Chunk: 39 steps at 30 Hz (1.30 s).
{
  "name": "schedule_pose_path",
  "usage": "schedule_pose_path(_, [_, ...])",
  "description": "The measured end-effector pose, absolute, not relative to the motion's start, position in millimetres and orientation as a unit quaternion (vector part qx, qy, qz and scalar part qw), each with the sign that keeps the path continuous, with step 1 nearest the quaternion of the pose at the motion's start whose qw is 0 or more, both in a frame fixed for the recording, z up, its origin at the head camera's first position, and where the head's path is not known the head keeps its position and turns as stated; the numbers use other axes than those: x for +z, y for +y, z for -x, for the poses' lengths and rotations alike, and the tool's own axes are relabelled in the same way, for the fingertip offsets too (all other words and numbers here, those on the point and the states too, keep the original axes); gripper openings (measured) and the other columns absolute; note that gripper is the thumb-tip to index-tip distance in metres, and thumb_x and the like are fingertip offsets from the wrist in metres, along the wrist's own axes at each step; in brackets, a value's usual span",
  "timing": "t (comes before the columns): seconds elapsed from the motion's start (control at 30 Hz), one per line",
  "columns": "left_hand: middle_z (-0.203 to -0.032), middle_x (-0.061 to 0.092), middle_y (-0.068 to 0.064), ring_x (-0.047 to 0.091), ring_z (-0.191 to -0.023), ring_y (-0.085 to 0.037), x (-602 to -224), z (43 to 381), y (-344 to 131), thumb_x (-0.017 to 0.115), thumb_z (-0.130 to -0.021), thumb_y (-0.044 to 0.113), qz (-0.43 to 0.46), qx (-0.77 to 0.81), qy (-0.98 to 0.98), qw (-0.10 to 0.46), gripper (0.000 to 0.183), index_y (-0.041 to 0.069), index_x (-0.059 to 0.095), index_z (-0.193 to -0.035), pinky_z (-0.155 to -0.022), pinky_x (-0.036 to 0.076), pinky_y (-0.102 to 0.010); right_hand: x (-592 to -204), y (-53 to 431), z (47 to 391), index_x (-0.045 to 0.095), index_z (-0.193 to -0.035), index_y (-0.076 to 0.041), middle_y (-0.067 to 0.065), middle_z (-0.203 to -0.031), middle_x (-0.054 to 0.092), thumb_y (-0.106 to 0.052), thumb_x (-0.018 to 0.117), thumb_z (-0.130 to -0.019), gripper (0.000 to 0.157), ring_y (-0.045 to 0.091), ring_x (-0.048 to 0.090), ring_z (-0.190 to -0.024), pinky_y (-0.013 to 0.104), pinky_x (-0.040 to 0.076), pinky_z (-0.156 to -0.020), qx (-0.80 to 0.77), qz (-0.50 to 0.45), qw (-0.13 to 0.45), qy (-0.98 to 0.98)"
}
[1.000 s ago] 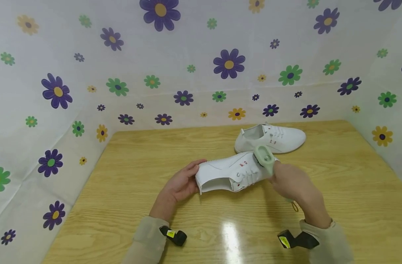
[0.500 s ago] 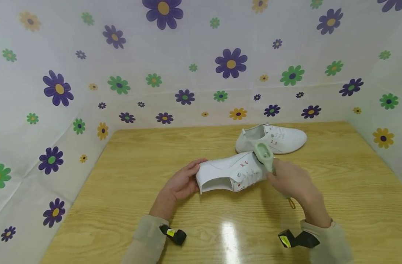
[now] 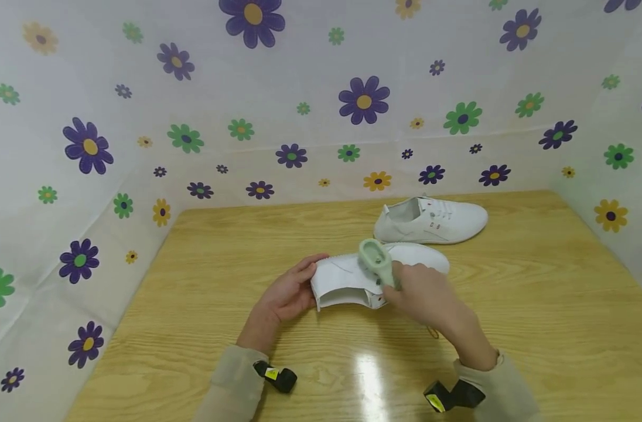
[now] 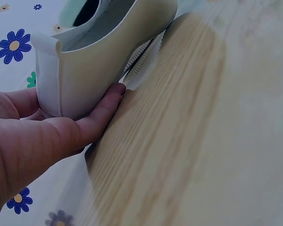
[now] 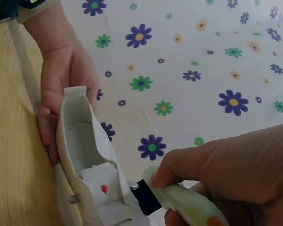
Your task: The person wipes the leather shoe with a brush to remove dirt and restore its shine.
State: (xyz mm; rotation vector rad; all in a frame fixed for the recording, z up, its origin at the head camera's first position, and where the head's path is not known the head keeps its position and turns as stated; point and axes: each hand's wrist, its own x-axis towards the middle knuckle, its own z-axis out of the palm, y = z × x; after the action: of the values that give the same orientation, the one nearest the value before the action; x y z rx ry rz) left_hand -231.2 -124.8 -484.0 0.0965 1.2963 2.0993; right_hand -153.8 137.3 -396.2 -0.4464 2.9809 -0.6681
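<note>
A white lace-up shoe (image 3: 334,274) is tipped on its side, its opening facing the person. My left hand (image 3: 292,293) holds it by the heel; the left wrist view shows the fingers reaching under the heel (image 4: 80,80) at the tabletop. My right hand (image 3: 426,293) grips the handle of a pale green shoe brush (image 3: 375,255). Its head lies against the upper side of the shoe, near the middle, and covers the red marks there. Dark bristles (image 5: 147,197) touch the shoe's side in the right wrist view. Part of the laces is hidden behind the right hand.
Another white shoe (image 3: 460,223) stands upright at the back right, just behind the held one. A wood-grain table (image 3: 184,340) lies beneath, with a flower-patterned cloth (image 3: 300,76) around its back and sides. Both wrists carry black cameras (image 3: 281,378).
The brush has moved left along the shoe, from near the toe to its middle, and the right hand went with it. The left hand and both shoes stay in place.
</note>
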Motion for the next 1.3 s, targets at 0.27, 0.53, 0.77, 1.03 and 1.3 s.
schedule_pose_path(0.27, [-0.142,0.031,-0.009,0.042,-0.115,-0.022,-483.8,231.3,-124.3,0.024,-0.105,0.025,-0.037,0.804,0.495,0.329,0.046,0.014,0.020,-0.150,-0.085,0.044,-0.041,-385.8,162.0,153.5,0.047,-0.069,-0.010,0.001,-0.058,0.042,-0.021,0.056,-0.085,0.021,0.015,0.039,-0.050,0.027,0.029,-0.045,-0.223,0.062,0.017,0.973])
schedule_pose_path(0.53, [-0.140,0.034,-0.008,0.044,-0.113,-0.021,-483.8,231.1,-123.8,0.024,-0.105,0.026,-0.028,0.799,0.504,0.327,0.046,0.014,0.019,-0.150,-0.085,0.043,-0.039,-394.4,138.3,151.8,0.048,-0.073,-0.008,0.001,-0.057,0.043,-0.021,0.058,-0.086,0.021,0.014,0.039,-0.048,0.026,0.030,-0.043,-0.206,0.119,-0.019,0.971])
schedule_pose_path(0.77, [-0.141,0.033,-0.007,0.044,-0.115,-0.021,-485.2,231.6,-124.5,0.023,-0.105,0.026,-0.032,0.796,0.507,0.329,0.047,0.015,0.018,-0.151,-0.086,0.043,-0.039,-390.1,135.3,151.3,0.050,-0.071,-0.012,-0.002,-0.057,0.043,-0.022,0.061,-0.084,0.020,0.012,0.039,-0.051,0.026,0.030,-0.046,-0.221,0.131,0.017,0.966])
schedule_pose_path(1.03, [-0.140,0.034,-0.008,0.045,-0.113,-0.021,-485.2,232.7,-123.7,0.023,-0.105,0.027,-0.038,0.796,0.507,0.330,0.047,0.015,0.018,-0.151,-0.085,0.044,-0.039,-385.4,172.4,154.2,0.051,-0.075,-0.010,0.001,-0.059,0.044,-0.021,0.059,-0.084,0.017,0.016,0.040,-0.051,0.028,0.029,-0.046,-0.214,0.048,-0.012,0.976])
schedule_pose_path(1.3, [-0.140,0.035,-0.006,0.045,-0.115,-0.021,-485.0,232.1,-124.6,0.024,-0.105,0.027,-0.037,0.792,0.512,0.332,0.047,0.015,0.018,-0.151,-0.088,0.043,-0.039,-391.8,140.5,154.0,0.051,-0.072,-0.014,-0.004,-0.057,0.042,-0.023,0.062,-0.082,0.017,0.011,0.039,-0.051,0.026,0.032,-0.046,-0.236,0.152,0.020,0.960])
